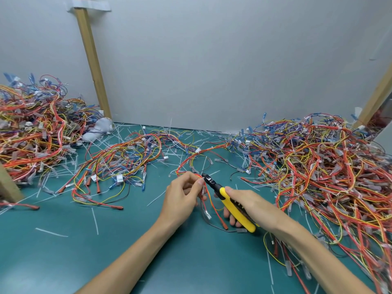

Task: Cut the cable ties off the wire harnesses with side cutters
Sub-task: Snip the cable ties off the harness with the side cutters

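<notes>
A heaped pile of harnesses [31,132] fills the left edge of the green mat [106,240]; at lower centre the left hand [182,194] pinches a red-and-yellow wire harness [225,225] between thumb and fingertips; the black nose of the side cutters [233,206] touches that bundle; the right hand [252,204] grips their yellow handles; a larger tangle [318,166] spreads to the right.

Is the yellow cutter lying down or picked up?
Picked up: right hand grips the yellow-handled side cutters, tip at the red wires.
</notes>
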